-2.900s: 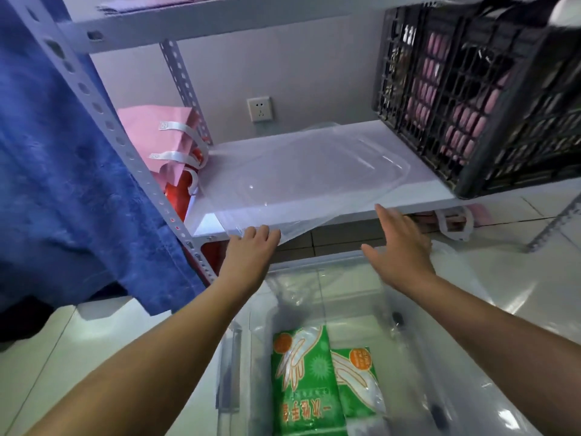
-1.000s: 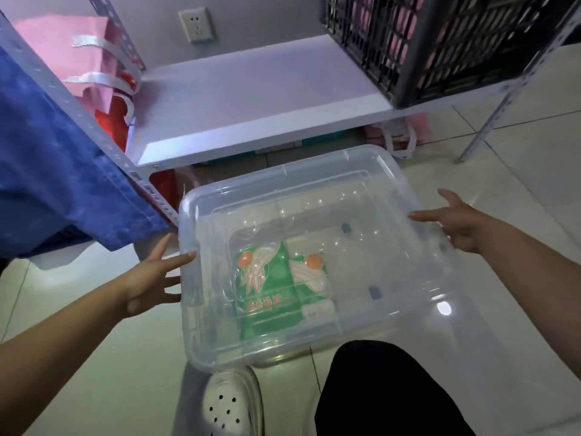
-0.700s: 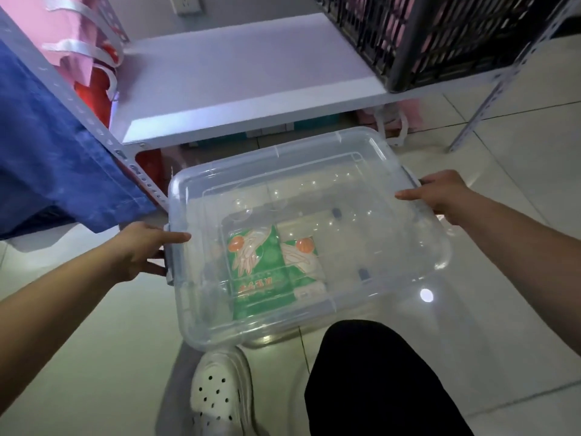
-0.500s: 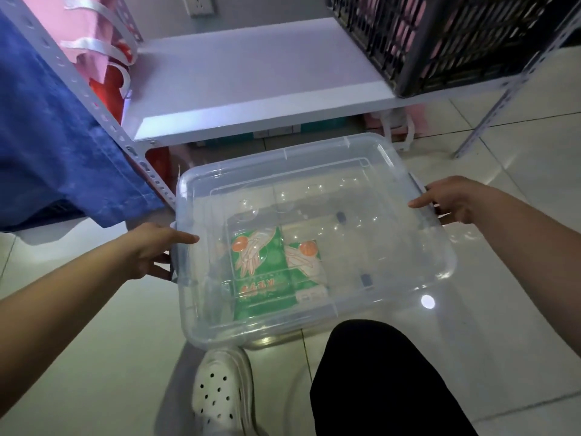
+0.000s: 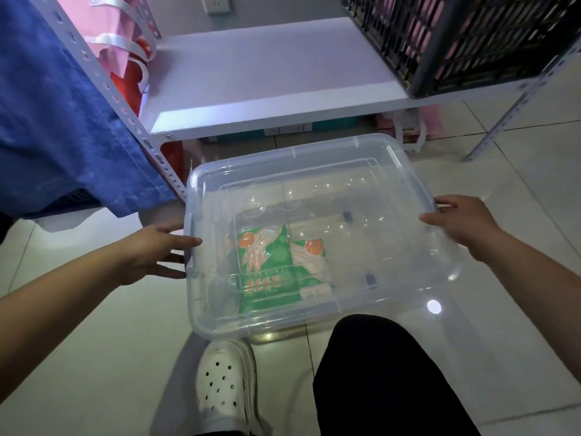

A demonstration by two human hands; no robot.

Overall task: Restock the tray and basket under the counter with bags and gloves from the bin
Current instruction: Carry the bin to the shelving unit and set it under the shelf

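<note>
A clear plastic bin (image 5: 317, 319) with its clear lid on stands on the floor tiles in front of the shelf. Through the lid I see two green packs of gloves (image 5: 267, 265) lying on the bin's bottom. My left hand (image 5: 151, 250) grips the bin's left side, thumb on the lid and fingers under the side clip. On the bin's right edge my right hand (image 5: 462, 221) holds on, its fingers curled over the rim. A black lattice basket (image 5: 456, 42) with pink items inside sits on the right of the white shelf (image 5: 267, 73).
Pink bags with white handles (image 5: 103, 26) stand at the shelf's left end, behind the perforated post (image 5: 125, 102). A blue cloth (image 5: 56, 121) hangs at left. My white shoe (image 5: 226, 382) and black-trousered knee (image 5: 386, 372) are just before the bin. Another shelf post (image 5: 509, 114) stands at right.
The hands left the shelf edge, where a clear sheet lay. The lid now sits on the bin and both hands have closed on the bin's sides.
</note>
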